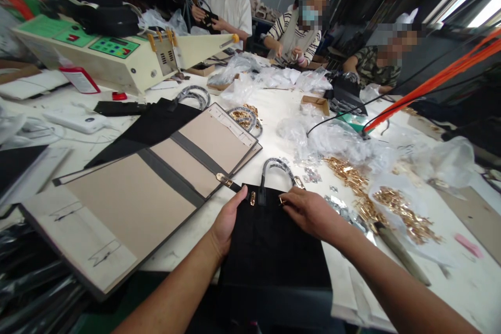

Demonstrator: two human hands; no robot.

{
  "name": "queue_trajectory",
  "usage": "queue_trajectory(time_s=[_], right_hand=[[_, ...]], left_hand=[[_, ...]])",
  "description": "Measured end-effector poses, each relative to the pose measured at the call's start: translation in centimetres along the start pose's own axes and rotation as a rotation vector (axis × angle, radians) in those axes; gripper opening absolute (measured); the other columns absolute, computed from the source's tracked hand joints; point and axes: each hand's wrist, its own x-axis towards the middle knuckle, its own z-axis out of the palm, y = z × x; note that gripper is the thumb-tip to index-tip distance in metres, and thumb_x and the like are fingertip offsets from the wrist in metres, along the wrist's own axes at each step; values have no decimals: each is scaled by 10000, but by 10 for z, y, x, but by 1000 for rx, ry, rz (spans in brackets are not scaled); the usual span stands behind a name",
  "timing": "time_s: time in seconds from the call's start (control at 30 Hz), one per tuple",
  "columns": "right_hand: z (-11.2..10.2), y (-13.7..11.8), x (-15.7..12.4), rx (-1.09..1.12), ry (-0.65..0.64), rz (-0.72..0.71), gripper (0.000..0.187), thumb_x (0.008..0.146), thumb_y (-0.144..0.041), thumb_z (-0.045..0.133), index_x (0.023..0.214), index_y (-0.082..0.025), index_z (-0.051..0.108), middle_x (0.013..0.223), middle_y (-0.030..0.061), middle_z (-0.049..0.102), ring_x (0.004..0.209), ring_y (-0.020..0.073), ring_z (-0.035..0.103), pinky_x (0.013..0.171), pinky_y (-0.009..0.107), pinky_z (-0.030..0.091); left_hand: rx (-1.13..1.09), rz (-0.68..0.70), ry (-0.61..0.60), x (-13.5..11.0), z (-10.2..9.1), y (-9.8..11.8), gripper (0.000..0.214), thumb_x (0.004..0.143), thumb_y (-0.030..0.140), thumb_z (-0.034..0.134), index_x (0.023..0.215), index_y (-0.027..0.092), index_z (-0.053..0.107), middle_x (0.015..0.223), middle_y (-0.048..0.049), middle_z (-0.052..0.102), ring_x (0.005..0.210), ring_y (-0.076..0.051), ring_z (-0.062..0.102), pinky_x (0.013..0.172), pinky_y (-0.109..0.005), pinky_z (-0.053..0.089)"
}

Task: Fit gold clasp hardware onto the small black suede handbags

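Black bag with gold fittings, in two hands at the worktop

Left hand [227,224]: closed on the left side of the black bag [277,255], thumb up near the top edge. Right hand [307,209]: fingertips pinched on a small gold fitting [281,201] at the bag's upper right.

Black bag: one, directly before the person at the near edge of the worktop [266,88]. Wrapped handle [278,160], arching beyond its top edge. Gold plate [252,198], beside the left thumb. Strap [234,186] with gold end piece, reaching out leftward over the beige panel.

Beige panel [156,182]: one, spread flat to the left, crossed by dark bands.

To the right: loose gold hardware [346,173], heaped; further gold pieces [407,214] on clear plastic; silver pieces [313,175]; tool handle [403,254], grey-green; pink item [468,245].

Far left: cream machine [129,65] with green control panels; red bottle [80,79], lying before it.

Across the worktop: three co-workers, two with hands on dark pieces.
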Motion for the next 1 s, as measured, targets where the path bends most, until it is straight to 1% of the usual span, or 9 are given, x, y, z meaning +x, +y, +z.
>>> queue_trajectory(time_s=[0.13, 0.2, 0.3, 0.4, 0.6, 0.73, 0.83, 0.9, 1.0], right_hand=[[5, 2, 1, -52, 34, 1, 184, 984, -184, 538, 1068, -219, 698, 955, 54, 671, 876, 196, 658, 793, 296, 496], [8, 3, 1, -78, 52, 4, 191, 994, -200, 541, 1097, -223, 700, 967, 56, 682, 889, 201, 664, 804, 297, 498], [12, 4, -1, -107, 44, 2, 223, 1034, -242, 519, 1170, -230, 695, 1005, 60, 697, 907, 202, 674, 806, 292, 503], [16, -1, -4, -155, 37, 8, 240, 1059, -260, 489, 1160, -228, 705, 971, 56, 700, 878, 198, 672, 775, 288, 497], [27, -14, -8, -260, 138, 50, 312, 1085, -338, 431, 1148, -206, 706, 983, 79, 711, 880, 202, 674, 794, 302, 487], [31, -14, -7, -321, 161, 19, 321, 1082, -335, 422, 1103, -205, 714, 929, 81, 710, 839, 197, 666, 749, 296, 464], [31, -14, -6, -336, 183, 27, 326, 1084, -345, 423, 1083, -203, 718, 909, 77, 702, 814, 191, 661, 733, 293, 449], [28, -15, -6, -333, 155, 28, 322, 1088, -344, 423, 1084, -206, 714, 909, 71, 697, 818, 191, 661, 734, 291, 446], [21, -21, -5, -343, 58, 18, 284, 1085, -300, 435, 1078, -207, 703, 911, 61, 688, 823, 188, 661, 720, 282, 436]], left_hand=[[-2, -1, 31, -1, 2, 0, 595, 1012, 530, 501, 1352, 62, 641, 1113, -201, 782, 1050, -361, 754, 1030, -488, 527], [1, -5, 36, -1, 5, 0, 593, 1011, 528, 504, 1348, 60, 643, 1105, -200, 784, 1042, -360, 756, 1023, -484, 531], [7, 1, 34, -2, 8, -1, 592, 1013, 526, 498, 1345, 58, 645, 1096, -200, 786, 1029, -358, 760, 1015, -479, 536], [14, 13, 34, -2, 7, -2, 594, 1015, 523, 489, 1343, 53, 646, 1094, -201, 786, 1016, -355, 763, 1009, -474, 539], [3, 3, -16, -3, 5, -4, 584, 1022, 507, 481, 1356, 55, 637, 1103, -198, 785, 1023, -348, 762, 1025, -469, 525], [8, 3, -17, -5, 11, -5, 588, 1022, 507, 465, 1350, 51, 641, 1103, -203, 784, 1032, -354, 759, 1030, -476, 521], [14, -8, -10, -6, 14, -6, 585, 1018, 506, 475, 1338, 48, 649, 1097, -204, 785, 1029, -355, 759, 1026, -473, 524], [24, -1, 2, -6, 13, -6, 578, 1013, 501, 491, 1326, 43, 655, 1087, -203, 788, 1021, -354, 761, 1018, -469, 530], [43, 25, 20, -6, 9, -7, 556, 1009, 486, 511, 1317, 48, 662, 1075, -194, 792, 1010, -348, 765, 1007, -461, 539]])
